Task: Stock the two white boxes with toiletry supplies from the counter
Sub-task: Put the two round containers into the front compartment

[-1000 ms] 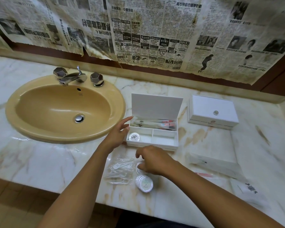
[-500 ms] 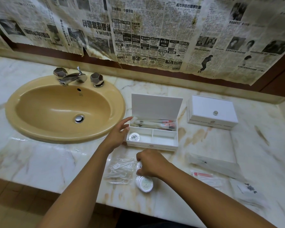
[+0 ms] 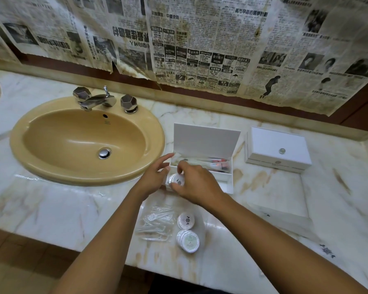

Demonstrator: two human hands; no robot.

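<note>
Lying nearest the worktop (image 3: pixel 51 211) edge was a stack of round white soaps (image 3: pixel 188 241), with a single soap (image 3: pixel 186 220) just beyond it and a heap of clear-wrapped picks (image 3: pixel 155 222) to their left. Flat white sachets (image 3: pixel 285 217) lay to the right, well apart from the soaps.

Further in, both hands met at the front left corner of the open box (image 3: pixel 228 183). The right hand (image 3: pixel 197 182) had its grip closed on a round packet (image 3: pixel 177 180), pinched between thumb and curled fingers and held over the front left compartment. Whether the packet touched the compartment floor could not be told. The left hand (image 3: pixel 155 175) rested against the box's left wall, fingers fairly straight and grasping nothing.

Wrapped toothbrushes (image 3: pixel 212 163) with red marks filled the box's long rear compartment. Its lid (image 3: pixel 204 140) stood upright behind.

A closed box (image 3: pixel 276 149), with a small round knob (image 3: pixel 282 151) on its lid, sat to the right of the open one, apart from it.

Left of the boxes lay a tan basin (image 3: pixel 87 143) with a chrome tap (image 3: pixel 98 99). Stained newspaper (image 3: pixel 200 45) covered the wall at the back.
</note>
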